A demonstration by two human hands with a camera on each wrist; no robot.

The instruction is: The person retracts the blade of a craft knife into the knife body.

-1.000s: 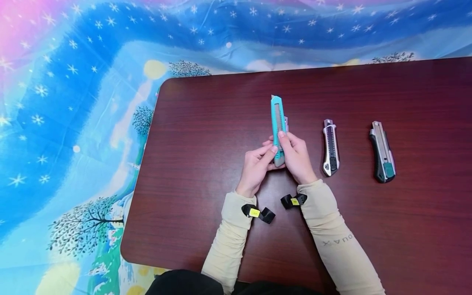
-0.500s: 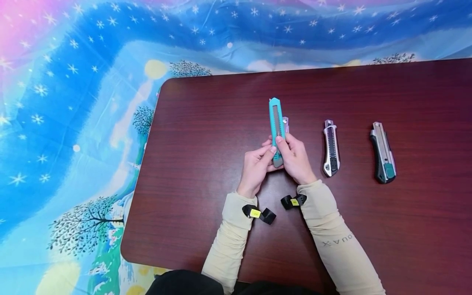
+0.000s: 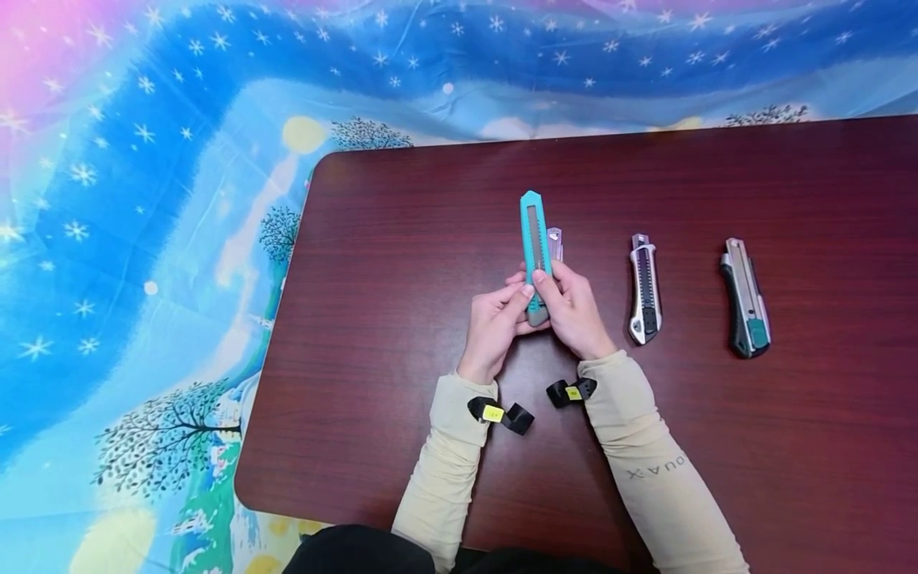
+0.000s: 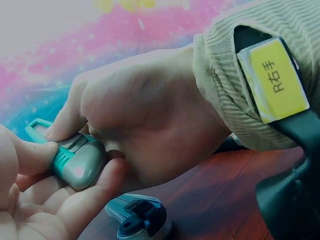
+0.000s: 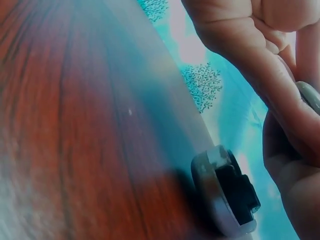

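Note:
Both hands hold a teal box cutter with a grey end cap (image 3: 534, 239), raised over the table with its front end pointing away from me. My left hand (image 3: 491, 331) grips its lower end, the thumb on the near left side and fingers underneath. My right hand (image 3: 579, 315) pinches it from the right, thumb on the front face by the slider. No blade shows at its tip. In the left wrist view the cutter's grey end cap (image 4: 82, 165) sits between the two hands. The right wrist view shows only a sliver of that cap (image 5: 310, 97).
Behind the held cutter lies another cutter (image 3: 555, 241), mostly hidden. To the right lie a silver and black cutter (image 3: 645, 291) and a black and silver one with a green slider (image 3: 746, 299). The dark red table (image 3: 387, 319) meets a printed cloth (image 3: 459, 72).
The blade tip at the front of the teal box cutter has drawn back inside. The right thumb has slid a little towards me along it, and the cutter has shifted slightly left.

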